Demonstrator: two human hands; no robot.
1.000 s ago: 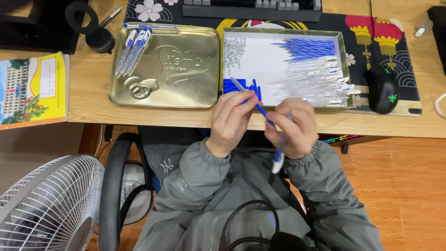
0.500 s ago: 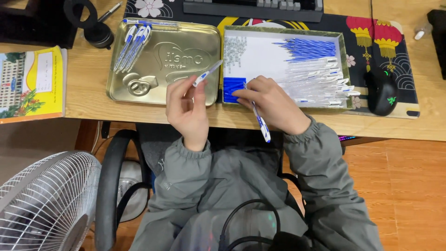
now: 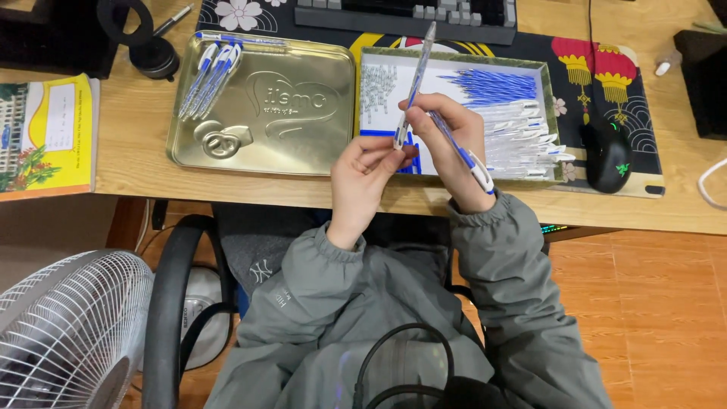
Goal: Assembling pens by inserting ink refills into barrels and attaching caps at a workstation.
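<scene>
My left hand [image 3: 365,173] pinches the lower end of a clear pen barrel [image 3: 416,79], which stands nearly upright over the open tin box [image 3: 454,54]. My right hand [image 3: 453,132] is just beside it, its fingers against the barrel. A blue pen with a white end [image 3: 463,157] is tucked across its palm. The box holds blue refills [image 3: 496,82], clear barrels [image 3: 526,140] and small springs [image 3: 377,85]. Several finished pens [image 3: 208,70] lie in the top left corner of the gold tin lid [image 3: 273,132].
A keyboard [image 3: 401,14] and a patterned desk mat [image 3: 606,68] lie behind the box, with a black mouse [image 3: 607,157] to its right. A yellow book [image 3: 47,132] is at the left edge of the desk and a white fan [image 3: 64,333] stands below it.
My left hand has come back from over the gold lid to the box. Both hands now meet at a clear barrel held upright, and my right hand has risen from the desk's front edge.
</scene>
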